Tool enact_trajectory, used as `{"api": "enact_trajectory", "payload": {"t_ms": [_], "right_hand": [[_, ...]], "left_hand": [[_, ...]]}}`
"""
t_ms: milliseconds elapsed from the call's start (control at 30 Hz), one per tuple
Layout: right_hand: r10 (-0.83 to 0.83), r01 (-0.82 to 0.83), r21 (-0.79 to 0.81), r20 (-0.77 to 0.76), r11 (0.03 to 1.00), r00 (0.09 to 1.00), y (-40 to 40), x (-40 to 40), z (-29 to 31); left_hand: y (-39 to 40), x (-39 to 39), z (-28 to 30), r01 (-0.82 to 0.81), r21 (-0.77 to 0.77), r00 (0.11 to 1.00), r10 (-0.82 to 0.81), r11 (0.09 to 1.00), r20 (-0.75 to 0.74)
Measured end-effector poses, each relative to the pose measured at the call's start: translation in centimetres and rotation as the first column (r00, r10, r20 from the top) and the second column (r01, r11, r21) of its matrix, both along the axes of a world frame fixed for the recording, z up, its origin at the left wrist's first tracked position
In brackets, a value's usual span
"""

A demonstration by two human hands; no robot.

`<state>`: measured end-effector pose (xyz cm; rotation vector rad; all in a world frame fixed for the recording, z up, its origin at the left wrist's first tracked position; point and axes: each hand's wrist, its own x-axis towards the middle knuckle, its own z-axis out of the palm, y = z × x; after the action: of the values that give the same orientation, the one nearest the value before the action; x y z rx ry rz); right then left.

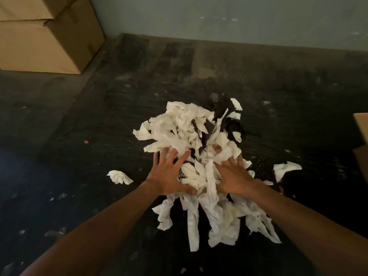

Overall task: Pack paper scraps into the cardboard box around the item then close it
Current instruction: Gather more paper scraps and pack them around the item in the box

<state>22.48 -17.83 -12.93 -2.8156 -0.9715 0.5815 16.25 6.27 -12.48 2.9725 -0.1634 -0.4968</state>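
Observation:
A heap of torn white paper scraps [185,128] lies on the dark floor in the middle of the view. My left hand [169,174] rests on the heap's left side with fingers spread. My right hand [235,178] presses into its right side, fingertips buried under scraps. Long strips hang down between and below my hands. Black patterned pieces [224,103] poke out at the heap's far end. Only a corner of a cardboard box [361,136] shows at the right edge; the item is not visible.
Two stacked closed cardboard cartons [45,34] stand at the far left against the grey wall [239,18]. Loose scraps lie apart from the heap: one to the left [119,177], one to the right [284,169]. Small bits litter the dark scuffed floor.

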Motion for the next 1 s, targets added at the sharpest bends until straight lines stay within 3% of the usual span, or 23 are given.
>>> {"api": "enact_trajectory", "payload": {"t_ms": [133, 267, 333, 433, 533, 667, 767, 1000], "right_hand": [[-0.089, 0.056, 0.227, 0.138, 0.972, 0.986, -0.6, -1.6, -0.5], [-0.038, -0.054, 0.450, 0.193, 0.892, 0.981, -0.2, -2.6, -0.8], [-0.020, -0.052, 0.389, 0.180, 0.920, 0.984, 0.1, -3.0, -1.0], [-0.068, 0.047, 0.141, 0.147, 0.989, 0.987, 0.6, -3.3, -0.7], [-0.083, 0.070, 0.082, 0.169, 0.994, 0.982, 1.4, -3.2, 0.3], [-0.189, 0.174, 0.205, 0.053, 0.963, 0.981, 1.3, -2.3, 3.1], [-0.278, 0.265, 0.320, -0.007, 0.909, 0.961, 1.1, -2.0, 6.4], [-0.435, 0.412, 0.410, -0.040, 0.814, 0.900, -0.3, -2.4, 13.0]], "left_hand": [[-0.2, -1.0, 0.0, 0.007, -0.025, 0.992, -0.004, 1.000, 0.123], [-1.1, -1.9, -0.4, 0.015, -0.020, 0.979, -0.011, 1.000, 0.206], [-1.7, -2.3, -0.5, 0.020, -0.020, 0.976, -0.015, 1.000, 0.217], [-2.2, -2.7, -0.4, 0.017, -0.038, 0.979, -0.009, 0.999, 0.205], [-2.0, -3.0, 0.0, -0.040, -0.135, 0.981, 0.065, 0.990, 0.182], [-1.2, -2.8, 1.2, -0.145, -0.227, 0.965, 0.188, 0.963, 0.181], [-0.7, -2.5, 2.8, -0.152, -0.285, 0.954, 0.216, 0.946, 0.209], [-0.2, -1.6, 8.2, -0.114, -0.403, 0.927, 0.244, 0.908, 0.286]]}}
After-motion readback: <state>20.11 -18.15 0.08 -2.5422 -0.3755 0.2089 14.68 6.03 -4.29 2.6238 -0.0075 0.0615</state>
